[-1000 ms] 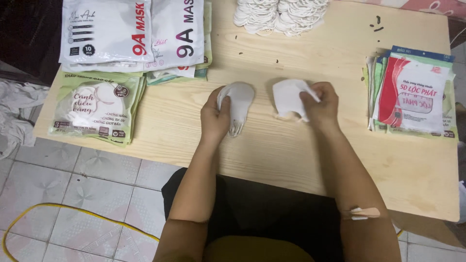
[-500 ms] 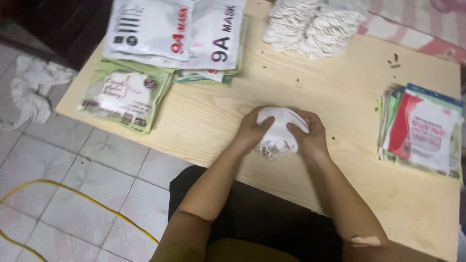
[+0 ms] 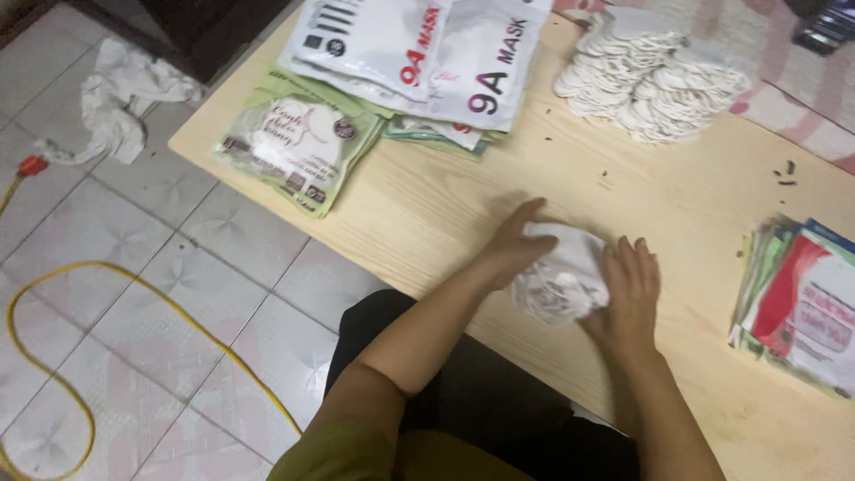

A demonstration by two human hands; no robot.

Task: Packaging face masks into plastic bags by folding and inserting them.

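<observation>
A small stack of white face masks (image 3: 565,272) lies on the light wooden table (image 3: 427,209), near its front edge. My left hand (image 3: 517,242) presses against the stack's left side with the fingers bent around it. My right hand (image 3: 629,285) is flat against the stack's right side, fingers pointing away from me. Both hands squeeze the masks together between them. The ear loops hang in a tangle at the lower front of the stack.
White and green printed mask packets (image 3: 419,53) are piled at the table's far left. A heap of loose white masks (image 3: 650,80) lies at the back. Red and green packets (image 3: 802,303) are stacked at the right. A yellow cable (image 3: 134,285) and a white cloth (image 3: 125,98) lie on the tiled floor.
A second ago each hand held a separate mask. The hands then came together, and the masks now sit as one stack pressed between them. The camera view has swung left.
</observation>
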